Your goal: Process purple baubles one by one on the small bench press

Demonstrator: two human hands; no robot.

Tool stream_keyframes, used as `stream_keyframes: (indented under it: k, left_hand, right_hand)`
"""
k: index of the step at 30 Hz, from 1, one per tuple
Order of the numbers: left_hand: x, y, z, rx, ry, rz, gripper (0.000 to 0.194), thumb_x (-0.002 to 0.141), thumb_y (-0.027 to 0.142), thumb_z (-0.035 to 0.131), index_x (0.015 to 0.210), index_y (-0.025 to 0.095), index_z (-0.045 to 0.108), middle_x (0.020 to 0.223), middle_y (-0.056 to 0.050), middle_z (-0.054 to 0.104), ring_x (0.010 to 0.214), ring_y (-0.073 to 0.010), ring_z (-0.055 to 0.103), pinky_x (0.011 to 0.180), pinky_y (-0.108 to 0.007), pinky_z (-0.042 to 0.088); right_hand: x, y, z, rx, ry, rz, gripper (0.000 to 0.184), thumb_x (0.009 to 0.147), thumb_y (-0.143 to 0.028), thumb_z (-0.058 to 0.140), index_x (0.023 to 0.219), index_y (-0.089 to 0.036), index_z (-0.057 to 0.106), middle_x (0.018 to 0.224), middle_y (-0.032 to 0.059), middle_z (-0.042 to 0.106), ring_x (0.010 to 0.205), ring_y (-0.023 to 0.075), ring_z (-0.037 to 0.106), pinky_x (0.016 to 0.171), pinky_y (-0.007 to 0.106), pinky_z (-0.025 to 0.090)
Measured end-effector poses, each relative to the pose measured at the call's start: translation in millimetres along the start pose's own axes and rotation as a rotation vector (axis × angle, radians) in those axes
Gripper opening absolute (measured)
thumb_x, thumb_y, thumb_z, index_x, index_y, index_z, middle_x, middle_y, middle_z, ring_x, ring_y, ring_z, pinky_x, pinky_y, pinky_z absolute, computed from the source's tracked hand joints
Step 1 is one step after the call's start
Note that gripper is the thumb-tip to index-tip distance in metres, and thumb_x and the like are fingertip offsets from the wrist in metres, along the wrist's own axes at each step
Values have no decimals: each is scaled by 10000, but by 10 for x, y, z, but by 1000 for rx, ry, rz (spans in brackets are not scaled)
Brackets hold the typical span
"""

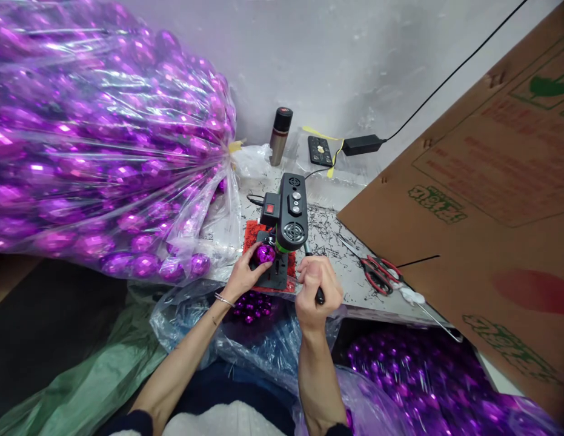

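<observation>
My left hand (246, 272) grips a shiny purple faceted ball (265, 254) between thumb and fingers, beside the base of a small black bench drill press (293, 209). My right hand (318, 287) is wrapped round the black-tipped lever handle (320, 296) at the right side of the machine. Under the drill head, the ball sits next to the green-ringed chuck (285, 249); whether they touch is hidden. A red mat (291, 275) lies beneath the machine's black base plate (273, 280).
A large clear bag of purple balls (104, 151) fills the left. Behind stand a flask (280, 136), phone (320, 151) and power adapter (363, 145). Scissors (377, 271) lie right, against a cardboard box (481, 181). Dark shavings litter the table (349, 287). More purple balls (427, 375) sit below.
</observation>
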State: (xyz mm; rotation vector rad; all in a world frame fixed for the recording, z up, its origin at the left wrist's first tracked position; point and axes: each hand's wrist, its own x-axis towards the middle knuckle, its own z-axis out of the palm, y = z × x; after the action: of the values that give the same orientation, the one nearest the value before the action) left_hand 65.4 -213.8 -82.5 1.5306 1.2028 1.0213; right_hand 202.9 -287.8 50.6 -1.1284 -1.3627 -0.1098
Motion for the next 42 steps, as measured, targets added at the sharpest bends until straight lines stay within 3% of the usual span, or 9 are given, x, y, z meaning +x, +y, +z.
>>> stream_keyframes:
  k: [13,21,31,36,42]
  left_hand:
    - [-60,-153,92,314,13,466,609,918,389,815,1451,230,567,1394,-147,699,1327,-328,674,1133,-523,561]
    - [-53,-75,190,242,46,328,565,892,424,840,1384,240,634,1360,-114,739,1282,-299,709,1106,-478,582]
    - [-51,-83,194,239,35,338,549,878,413,856,1371,240,686,1335,-105,773,1275,-296,725,1186,-506,533]
    - [-49,-97,202,243,19,317,548,876,418,855,1372,252,691,1338,-103,773,1287,-301,718,1189,-519,529]
    - [-50,-87,206,222,13,314,533,886,404,846,1370,250,684,1354,-95,767,1303,-293,711,1226,-520,496]
  right_hand:
    - [-80,43,-19,-30,-19,-37,303,1021,-94,474,756,-225,540,704,-16,589,669,122,574,630,279,446]
    - [-98,39,-28,-36,-30,-54,306,1013,-82,469,751,-230,522,689,-23,575,677,122,595,621,268,457]
    - [-376,231,65,-45,27,-84,305,1048,-142,431,777,-225,544,754,-3,623,676,122,610,626,276,480]
    - [-498,362,161,-41,94,-145,337,1074,-187,381,776,-232,533,739,-11,594,639,125,592,622,292,492]
    - [-549,397,231,-39,142,-118,383,1096,-234,358,744,-237,508,714,-23,576,625,126,584,690,322,523]
